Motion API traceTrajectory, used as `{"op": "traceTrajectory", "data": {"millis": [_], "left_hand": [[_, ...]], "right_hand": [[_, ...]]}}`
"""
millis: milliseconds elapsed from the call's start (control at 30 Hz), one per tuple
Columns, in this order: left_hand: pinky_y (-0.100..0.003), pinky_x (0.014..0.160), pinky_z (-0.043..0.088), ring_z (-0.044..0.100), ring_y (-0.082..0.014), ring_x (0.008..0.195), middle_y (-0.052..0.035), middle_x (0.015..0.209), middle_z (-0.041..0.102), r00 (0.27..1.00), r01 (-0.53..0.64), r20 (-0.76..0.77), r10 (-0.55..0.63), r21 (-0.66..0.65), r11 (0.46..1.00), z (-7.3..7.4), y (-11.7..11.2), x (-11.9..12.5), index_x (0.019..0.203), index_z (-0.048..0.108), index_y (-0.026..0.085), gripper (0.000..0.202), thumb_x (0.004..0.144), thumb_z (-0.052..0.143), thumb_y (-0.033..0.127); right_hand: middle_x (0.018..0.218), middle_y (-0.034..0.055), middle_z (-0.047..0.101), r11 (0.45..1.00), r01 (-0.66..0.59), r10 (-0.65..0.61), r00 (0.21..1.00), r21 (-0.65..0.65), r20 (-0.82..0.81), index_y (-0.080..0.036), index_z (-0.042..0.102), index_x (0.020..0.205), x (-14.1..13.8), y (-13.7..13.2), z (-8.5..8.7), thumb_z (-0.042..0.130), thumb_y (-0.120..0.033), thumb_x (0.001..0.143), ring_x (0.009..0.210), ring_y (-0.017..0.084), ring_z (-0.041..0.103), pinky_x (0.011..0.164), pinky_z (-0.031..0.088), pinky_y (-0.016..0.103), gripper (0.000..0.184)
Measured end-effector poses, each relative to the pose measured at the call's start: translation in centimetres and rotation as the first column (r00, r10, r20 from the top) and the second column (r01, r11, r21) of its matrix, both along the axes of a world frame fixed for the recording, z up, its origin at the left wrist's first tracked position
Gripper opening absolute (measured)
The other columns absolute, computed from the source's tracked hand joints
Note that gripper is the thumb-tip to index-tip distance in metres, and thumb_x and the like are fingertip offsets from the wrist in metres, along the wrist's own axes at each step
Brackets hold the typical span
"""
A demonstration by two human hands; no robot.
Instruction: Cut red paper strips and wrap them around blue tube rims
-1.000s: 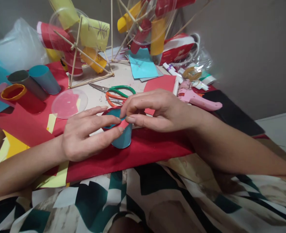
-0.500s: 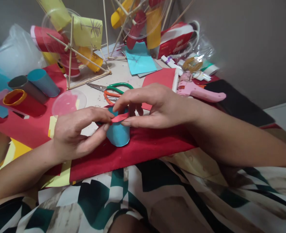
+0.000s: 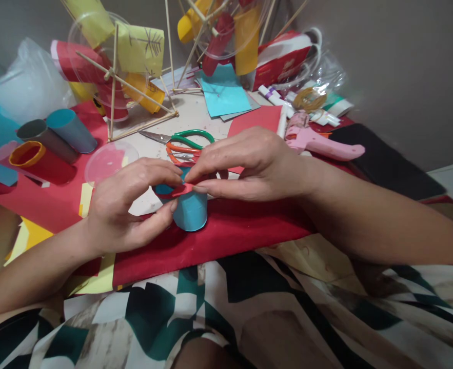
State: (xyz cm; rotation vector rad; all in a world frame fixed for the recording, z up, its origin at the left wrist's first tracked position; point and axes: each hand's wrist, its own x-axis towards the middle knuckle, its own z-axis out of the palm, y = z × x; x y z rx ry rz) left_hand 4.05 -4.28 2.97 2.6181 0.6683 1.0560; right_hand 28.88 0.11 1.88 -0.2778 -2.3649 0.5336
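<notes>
A blue paper tube point(image 3: 191, 212) stands upright before me, with a red paper strip point(image 3: 180, 191) running along its upper rim. My right hand point(image 3: 245, 164) has the strip's end pinched between thumb and fingers against the rim. At the tube's left side is my left hand point(image 3: 132, 200); its thumb and forefinger are apart, the thumb tip close to the tube wall and the forefinger above the strip. Both hands hide part of the tube's mouth. Just behind lie scissors point(image 3: 188, 138) with green and orange handles.
On the left stand a red tube with a yellow rim point(image 3: 47, 164), a grey tube point(image 3: 49, 141) and a blue-grey tube point(image 3: 72, 130). Stick frames point(image 3: 114, 87) with coloured cups rise at the back. A pink glue gun point(image 3: 326, 143) and a black flat object point(image 3: 383, 159) lie right.
My left thumb and forefinger have moved apart, off the strip they were pinching. The strip now sits lower along the rim, and my right fingertips have shifted slightly left along it.
</notes>
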Motion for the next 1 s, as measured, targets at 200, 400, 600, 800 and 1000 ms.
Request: {"op": "traceTrajectory", "data": {"millis": [200,400,600,800,1000], "left_hand": [[-0.035,0.083,0.063,0.068,-0.0172,0.081,-0.0048,0.093,0.07,0.999,-0.009,-0.049,0.009,0.006,1.0,0.2,-0.1,0.2,0.114,0.063,0.021,0.034,0.083,0.072,0.01],[-0.037,0.084,0.063,0.069,-0.0185,0.082,-0.0058,0.095,0.07,1.0,-0.013,-0.022,0.014,0.013,1.0,-0.2,-0.1,0.0,0.114,0.063,0.021,0.033,0.084,0.072,0.012],[-0.035,0.079,0.061,0.066,-0.0208,0.093,-0.0076,0.103,0.069,0.999,-0.02,-0.031,0.022,0.061,0.998,-0.2,0.2,0.1,0.122,0.06,0.023,0.041,0.084,0.072,0.016],[-0.033,0.078,0.06,0.066,-0.0189,0.09,-0.0056,0.1,0.069,0.999,-0.009,-0.032,0.012,0.082,0.997,-0.3,0.2,0.3,0.121,0.06,0.023,0.041,0.083,0.072,0.014],[-0.034,0.075,0.06,0.067,-0.0203,0.095,-0.0031,0.107,0.069,0.993,-0.111,0.023,0.114,-0.093,0.989,-0.7,-0.2,0.3,0.122,0.059,0.033,0.037,0.088,0.07,0.025]], "right_hand": [[0.088,0.0039,0.073,0.999,0.004,-0.004,1.0,0.052,0.006,-0.015,0.069,0.101,0.0,-0.1,-0.1,0.053,-0.034,0.103,0.08,0.01,0.068,0.072,0.053,0.022,0.025],[0.085,0.0032,0.072,0.982,0.077,-0.085,0.996,0.173,0.04,-0.016,0.067,0.1,-0.3,-0.4,-0.3,0.05,-0.033,0.104,0.081,0.012,0.07,0.072,0.053,0.024,0.024],[0.085,0.004,0.072,0.978,0.119,-0.126,0.992,0.172,0.029,-0.017,0.066,0.098,-0.5,-0.6,-0.5,0.051,-0.032,0.103,0.079,0.012,0.069,0.07,0.052,0.024,0.022],[0.083,0.0041,0.072,0.976,0.187,-0.192,0.98,0.109,0.046,-0.019,0.068,0.095,-0.6,-1.1,-0.3,0.052,-0.031,0.102,0.077,0.014,0.069,0.071,0.052,0.027,0.021],[0.085,0.0021,0.074,0.971,0.229,-0.229,0.973,0.067,-0.007,-0.021,0.07,0.095,-0.8,-1.4,-0.5,0.055,-0.03,0.1,0.073,0.013,0.068,0.071,0.053,0.027,0.018]]}}
